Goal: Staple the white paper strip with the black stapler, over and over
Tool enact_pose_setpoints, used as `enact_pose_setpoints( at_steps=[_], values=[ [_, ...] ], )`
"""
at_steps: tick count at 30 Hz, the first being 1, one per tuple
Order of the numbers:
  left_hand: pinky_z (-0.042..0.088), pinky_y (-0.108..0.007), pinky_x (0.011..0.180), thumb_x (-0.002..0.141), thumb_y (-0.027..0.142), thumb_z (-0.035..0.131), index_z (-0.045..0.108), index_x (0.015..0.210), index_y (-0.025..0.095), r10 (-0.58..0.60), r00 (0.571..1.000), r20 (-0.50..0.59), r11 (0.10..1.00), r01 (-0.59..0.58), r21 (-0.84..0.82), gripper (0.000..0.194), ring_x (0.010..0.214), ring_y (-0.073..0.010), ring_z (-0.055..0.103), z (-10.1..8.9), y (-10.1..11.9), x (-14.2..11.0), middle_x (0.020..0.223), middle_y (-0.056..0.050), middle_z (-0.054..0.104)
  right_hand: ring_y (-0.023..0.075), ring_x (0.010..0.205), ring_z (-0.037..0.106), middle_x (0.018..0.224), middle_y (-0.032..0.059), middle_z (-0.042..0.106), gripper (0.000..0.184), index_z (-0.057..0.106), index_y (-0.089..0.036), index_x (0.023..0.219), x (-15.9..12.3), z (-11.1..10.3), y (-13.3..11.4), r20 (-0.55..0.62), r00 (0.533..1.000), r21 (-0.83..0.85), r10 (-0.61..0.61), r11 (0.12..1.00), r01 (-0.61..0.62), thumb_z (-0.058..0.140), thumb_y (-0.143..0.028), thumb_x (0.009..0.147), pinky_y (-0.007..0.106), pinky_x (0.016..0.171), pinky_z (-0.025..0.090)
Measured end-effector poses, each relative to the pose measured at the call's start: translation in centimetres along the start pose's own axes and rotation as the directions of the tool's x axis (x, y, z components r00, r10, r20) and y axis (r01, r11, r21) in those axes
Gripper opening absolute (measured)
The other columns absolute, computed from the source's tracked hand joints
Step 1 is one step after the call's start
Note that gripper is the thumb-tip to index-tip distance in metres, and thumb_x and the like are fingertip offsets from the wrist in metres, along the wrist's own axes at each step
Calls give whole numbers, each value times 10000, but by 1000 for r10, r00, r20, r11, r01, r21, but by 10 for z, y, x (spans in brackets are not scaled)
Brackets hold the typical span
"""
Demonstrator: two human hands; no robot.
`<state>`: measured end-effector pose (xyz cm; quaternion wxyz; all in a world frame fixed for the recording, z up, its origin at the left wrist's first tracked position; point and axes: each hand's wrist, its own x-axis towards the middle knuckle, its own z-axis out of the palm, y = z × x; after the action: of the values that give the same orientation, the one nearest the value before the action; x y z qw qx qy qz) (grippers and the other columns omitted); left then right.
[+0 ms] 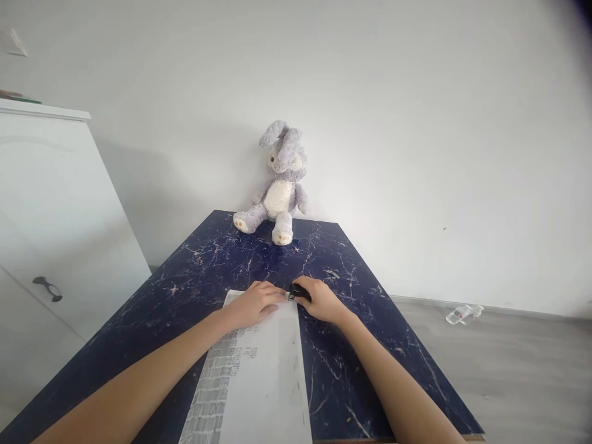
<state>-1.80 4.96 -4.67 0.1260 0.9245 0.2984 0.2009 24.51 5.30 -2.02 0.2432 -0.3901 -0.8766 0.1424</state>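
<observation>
White printed paper (263,382) lies lengthwise on the dark blue marbled table (198,259), its far edge under my hands. My left hand (256,303) rests flat on the far part of the paper, fingers stretched toward the right corner. In my right hand (321,300) is a small black stapler (300,291), gripped with the fingers wrapped round it. The stapler's front end meets the paper's far right corner, close to my left fingertips. My right palm hides part of the stapler, and whether its jaws are pressed together cannot be made out.
A grey plush rabbit (281,185) sits at the table's far end against the white wall (439,135). To the left stands a white cabinet (60,203) with a dark handle. A clear plastic bottle (457,314) lies on the grey floor (518,370) at right.
</observation>
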Motion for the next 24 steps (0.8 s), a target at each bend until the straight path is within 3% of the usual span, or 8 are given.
enact_pose_setpoints(
  at_steps=[6, 14, 24],
  values=[
    [288, -515, 1181, 1044, 322, 516, 566, 1442, 410, 44, 998, 52, 999, -43, -10, 411, 1349, -242, 517, -6, -1, -4, 1465, -25, 599, 224, 995, 655, 1081, 64, 707, 271, 633, -219, 1137, 0, 0, 0, 5, 1000, -11, -2, 1000, 2, 631, -127, 882, 323, 860, 482],
    [310, -516, 1173, 1028, 364, 550, 521, 1473, 449, 71, 995, 77, 997, -69, -19, 455, 1388, -264, 486, -6, 0, -4, 1521, -18, 548, 225, 997, 659, 1077, 66, 709, 273, 637, -217, 1136, 0, 1, 0, -11, 1000, -25, -10, 1000, 9, 624, -128, 879, 322, 872, 486],
    [149, -659, 1211, 1025, 446, 545, 478, 1490, 492, 40, 992, 120, 999, -43, 20, 472, 1472, -318, 365, 6, 3, 0, 1617, -6, 420, 221, 1028, 655, 1116, 69, 712, 264, 649, -207, 1160, 1, 3, 1, -13, 998, -32, 61, 998, -61, 632, -166, 900, 317, 906, 472]
  ],
)
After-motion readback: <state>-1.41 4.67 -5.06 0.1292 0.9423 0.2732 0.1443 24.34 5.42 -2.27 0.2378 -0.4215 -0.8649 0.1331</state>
